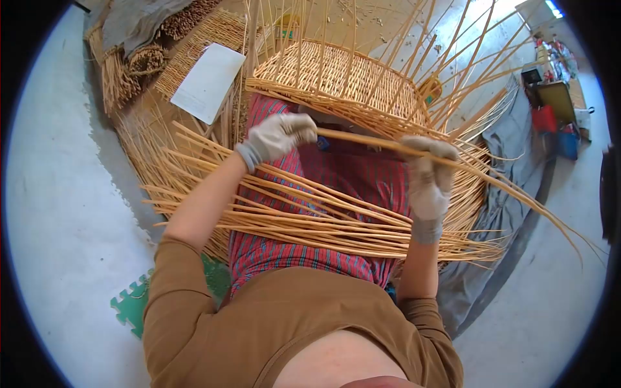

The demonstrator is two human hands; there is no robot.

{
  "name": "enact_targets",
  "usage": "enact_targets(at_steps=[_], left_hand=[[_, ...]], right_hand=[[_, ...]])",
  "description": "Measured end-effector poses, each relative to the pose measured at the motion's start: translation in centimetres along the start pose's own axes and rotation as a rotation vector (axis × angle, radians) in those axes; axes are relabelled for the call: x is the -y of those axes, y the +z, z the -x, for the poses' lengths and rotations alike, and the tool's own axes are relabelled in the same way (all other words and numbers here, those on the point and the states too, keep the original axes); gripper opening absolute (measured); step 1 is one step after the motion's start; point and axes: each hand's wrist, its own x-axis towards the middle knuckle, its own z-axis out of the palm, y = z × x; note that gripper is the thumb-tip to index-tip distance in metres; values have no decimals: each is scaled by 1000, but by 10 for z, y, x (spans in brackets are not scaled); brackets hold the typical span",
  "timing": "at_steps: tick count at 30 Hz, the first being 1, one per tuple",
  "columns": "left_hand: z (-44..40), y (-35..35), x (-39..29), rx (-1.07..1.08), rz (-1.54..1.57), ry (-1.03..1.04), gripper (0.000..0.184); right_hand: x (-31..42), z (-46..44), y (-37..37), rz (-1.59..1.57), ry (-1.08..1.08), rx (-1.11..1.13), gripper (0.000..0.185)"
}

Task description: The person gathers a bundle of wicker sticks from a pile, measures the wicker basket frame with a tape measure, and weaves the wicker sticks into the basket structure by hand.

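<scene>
Both my hands wear pale work gloves. My left hand [283, 136] pinches the thick end of some wicker rods [362, 138], held crosswise in front of the basket. My right hand [429, 174] is wrapped round the same rods farther along, and their thin tips trail off to the right. Just beyond is a partly woven wicker basket [336, 74], its long upright stakes fanning outward. A loose bundle of wicker rods [310, 223] lies across my lap on a red striped cloth [272, 255]. How many rods I hold is hard to make out.
A white board [208, 83] rests at the upper left beside bundled rods [145, 59]. Grey cloth [495, 194] lies on the right under more rods. Green foam matting [132, 304] is at my left. Red and blue containers [556, 132] stand far right.
</scene>
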Motion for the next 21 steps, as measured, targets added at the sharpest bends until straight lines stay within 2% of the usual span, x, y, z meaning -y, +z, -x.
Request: enact_targets(at_steps=[1, 2, 3, 5, 6, 8, 9, 10, 11, 12, 13, 15, 17, 18, 19, 21], left_hand=[[-13, -11, 5, -1, 63, -79, 11], [-23, -22, 10, -157, 123, -38, 11], [-32, -34, 15, -316, 183, 2, 13], [-46, -51, 26, -638, 259, -98, 13], [-48, -48, 27, -654, 269, -87, 13], [-40, -23, 20, -870, 157, 45, 13], [-39, 3, 8, -883, 169, 44, 11], [-48, 27, 18, -740, 1134, 307, 15], [-42, 40, 20, -595, 607, -23, 28], [-46, 47, -19, -618, 202, -64, 39], [-59, 45, -22, -495, 200, -298, 50], [-91, 42, 9, -411, 200, -374, 47], [-118, 47, 111, -312, -209, -81, 43], [-114, 28, 73, -190, 236, -481, 40], [-106, 3, 19, -57, 205, -583, 39], [-103, -13, 13, 27, 285, -577, 36]], right_hand=[[9, -5, -10, 174, -67, -118, 30], [16, -12, -16, 345, -140, -232, 22], [13, -16, -22, 359, -150, -212, 22], [-1, -16, -40, 397, -110, -421, 13], [-8, -16, -31, 417, -95, -494, 9], [-26, -14, -23, 418, -128, -484, 8], [-35, -11, -24, 414, -155, -491, 8], [-43, -9, -27, 416, -151, -482, 8], [-51, -9, -29, 381, -85, -496, 9], [-57, -12, -31, 347, -21, -511, 10], [-59, -17, -35, 351, -10, -505, 10], [-58, -33, -55, 330, 161, -601, 11], [-72, -52, -83, 371, 220, -627, 10], [-83, -61, -102, 385, 269, -607, 10], [-89, -65, -111, 390, 312, -588, 11], [-82, -68, -113, 348, 288, -562, 12]])
